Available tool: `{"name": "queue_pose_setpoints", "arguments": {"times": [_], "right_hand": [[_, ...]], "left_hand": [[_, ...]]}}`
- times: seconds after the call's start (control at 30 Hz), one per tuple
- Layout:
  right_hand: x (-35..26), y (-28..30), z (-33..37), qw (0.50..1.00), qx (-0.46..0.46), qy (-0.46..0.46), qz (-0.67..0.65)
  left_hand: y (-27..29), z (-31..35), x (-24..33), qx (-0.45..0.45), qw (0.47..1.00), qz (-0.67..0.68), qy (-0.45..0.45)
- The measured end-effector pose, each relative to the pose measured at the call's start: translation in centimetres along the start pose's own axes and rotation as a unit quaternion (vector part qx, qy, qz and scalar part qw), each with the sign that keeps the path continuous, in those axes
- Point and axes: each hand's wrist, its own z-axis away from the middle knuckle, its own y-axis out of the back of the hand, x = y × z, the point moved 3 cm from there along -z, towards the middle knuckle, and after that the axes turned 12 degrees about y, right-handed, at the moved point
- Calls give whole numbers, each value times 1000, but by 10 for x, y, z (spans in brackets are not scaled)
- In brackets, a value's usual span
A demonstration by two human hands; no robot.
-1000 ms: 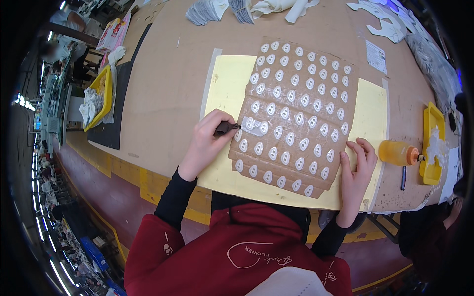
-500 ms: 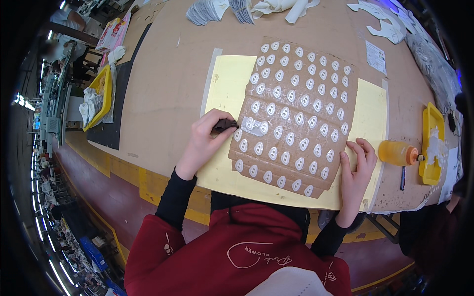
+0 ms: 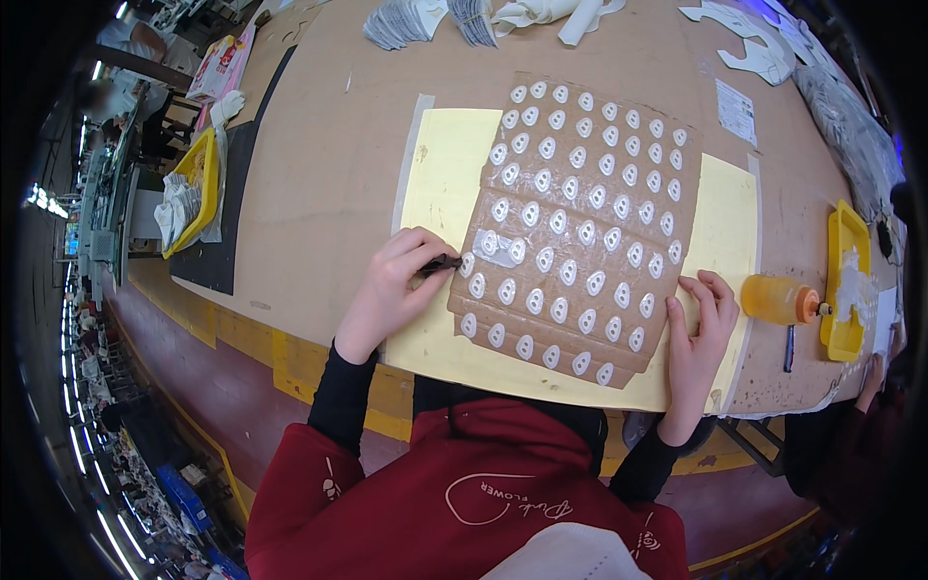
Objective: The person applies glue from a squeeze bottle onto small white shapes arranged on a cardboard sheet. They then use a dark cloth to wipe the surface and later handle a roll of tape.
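Observation:
A brown cardboard sheet [image 3: 628,360] lies tilted in front of me, with rows of small white oval pieces [image 3: 545,258] with little holes spread over it. My left hand [image 3: 394,282] is closed in a pinch around a small dark, crumpled piece [image 3: 442,264], its tip at a white oval on the cardboard's left edge. What this dark piece is made of, I cannot tell. Resting with fingers apart, my right hand [image 3: 704,324] touches the cardboard's right edge. Pale yellow sheets [image 3: 449,145] taped to the table show on both sides of the cardboard.
To the right are an orange bottle [image 3: 773,300], a pen [image 3: 789,349] and a yellow tray [image 3: 833,333]. Another yellow basket [image 3: 196,184] with white pieces stands left. White cut pieces [image 3: 398,24] lie at the back. A person's hand [image 3: 872,382] shows at the far right.
My left hand has shifted slightly down and now covers more of the dark piece. My right hand and the cardboard stay put. The other person's hand at the far right has moved up.

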Motion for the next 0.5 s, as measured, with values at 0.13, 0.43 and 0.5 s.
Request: {"name": "queue_pose_setpoints", "arguments": {"times": [0.13,0.43,0.5], "right_hand": [[-1,0,-1,1000,-1,1,0],[-1,0,-1,1000,-1,-7,-7],[0,0,-1,1000,-2,-5,-4]], "left_hand": [[3,3,0,-26,1000,-10,5],[8,15,8,-101,995,-16,13],[8,19,7,-121,993,-7,-1]]}}
